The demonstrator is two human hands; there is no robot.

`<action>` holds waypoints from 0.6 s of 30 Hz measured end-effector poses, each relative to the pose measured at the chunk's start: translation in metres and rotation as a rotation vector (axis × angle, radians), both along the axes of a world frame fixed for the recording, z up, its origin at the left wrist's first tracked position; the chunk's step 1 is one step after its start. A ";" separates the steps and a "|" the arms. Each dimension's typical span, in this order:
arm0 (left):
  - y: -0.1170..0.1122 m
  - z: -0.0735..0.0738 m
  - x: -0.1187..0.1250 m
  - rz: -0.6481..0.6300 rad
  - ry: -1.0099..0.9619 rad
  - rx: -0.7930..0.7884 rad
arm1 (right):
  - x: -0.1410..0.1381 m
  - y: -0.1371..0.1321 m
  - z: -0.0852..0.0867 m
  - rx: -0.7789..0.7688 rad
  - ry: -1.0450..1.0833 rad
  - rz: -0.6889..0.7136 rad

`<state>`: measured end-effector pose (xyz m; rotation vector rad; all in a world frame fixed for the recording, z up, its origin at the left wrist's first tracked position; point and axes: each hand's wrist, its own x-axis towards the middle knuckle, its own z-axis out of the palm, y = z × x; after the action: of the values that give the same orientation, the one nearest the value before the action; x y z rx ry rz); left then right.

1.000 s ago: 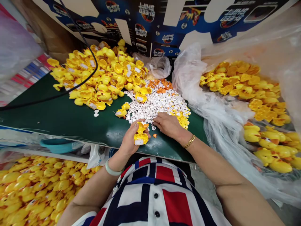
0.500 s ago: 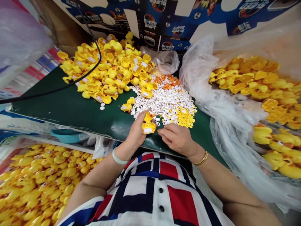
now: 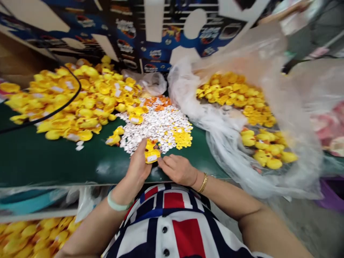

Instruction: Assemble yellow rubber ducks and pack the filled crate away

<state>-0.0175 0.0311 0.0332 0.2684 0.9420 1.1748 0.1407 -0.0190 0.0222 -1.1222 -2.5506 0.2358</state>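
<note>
My left hand [image 3: 137, 166] is closed round a yellow duck shell half [image 3: 152, 156], its hollow side towards me and a white label inside. The fingers of my right hand [image 3: 178, 169] are pinched together at the shell's lower right edge. Whatever lies between those fingertips is too small to make out. Just beyond my hands spreads a heap of small white pieces with dark dots [image 3: 150, 130]. Small yellow pieces [image 3: 182, 138] lie at its right side and orange pieces [image 3: 158, 103] at its far end. Another yellow duck part [image 3: 115, 137] rests left of the heap.
A large pile of yellow duck shells [image 3: 80, 100] covers the table's left, with a black cable [image 3: 64, 104] hanging across it. At right, a clear plastic bag [image 3: 223, 143] holds more duck parts [image 3: 233, 89]. More ducks [image 3: 34, 234] fill a container below. Printed cardboard [image 3: 158, 36] stands behind.
The view has swung to the right, showing more of the plastic bag. My right fingertips have come in from beside the duck shell to its edge. My left hand keeps its hold.
</note>
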 end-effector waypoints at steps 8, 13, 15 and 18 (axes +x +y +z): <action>0.003 -0.010 0.014 -0.177 0.063 0.120 | 0.057 0.034 0.029 -0.182 0.429 -0.275; 0.007 -0.015 0.003 -0.151 0.150 0.175 | 0.196 0.125 0.056 0.044 0.133 -0.936; 0.008 -0.016 0.002 -0.141 0.167 0.171 | 0.255 0.149 0.064 0.054 0.089 -1.119; 0.011 -0.018 0.004 -0.123 0.187 0.144 | 0.323 0.161 0.067 0.035 0.058 -1.348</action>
<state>-0.0133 0.0419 0.0155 0.5525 0.9893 1.1192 0.4635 0.1415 0.0894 -2.3951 -1.2510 -0.1281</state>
